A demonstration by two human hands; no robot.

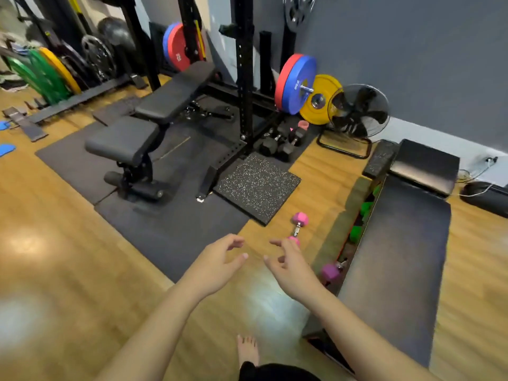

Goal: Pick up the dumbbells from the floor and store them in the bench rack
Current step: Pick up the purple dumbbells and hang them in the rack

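Observation:
A small pink dumbbell (298, 225) lies on the wooden floor just left of the flat black bench (395, 259). The bench's side rack (347, 235) holds green dumbbells (360, 224) and a second pink dumbbell (331, 273) near its front end. My left hand (217, 266) and my right hand (291, 266) hover side by side over the floor, both empty with fingers spread. My right hand's fingertips partly cover the near head of the floor dumbbell; I cannot tell whether they touch it.
A speckled rubber tile (257, 184) and black mats lie ahead by the adjustable bench (148, 125) and power rack post (244, 78). Black hex dumbbells (283, 141), a floor fan (357, 114) and coloured plates (295, 83) stand near the wall. My bare foot (247, 350) is below.

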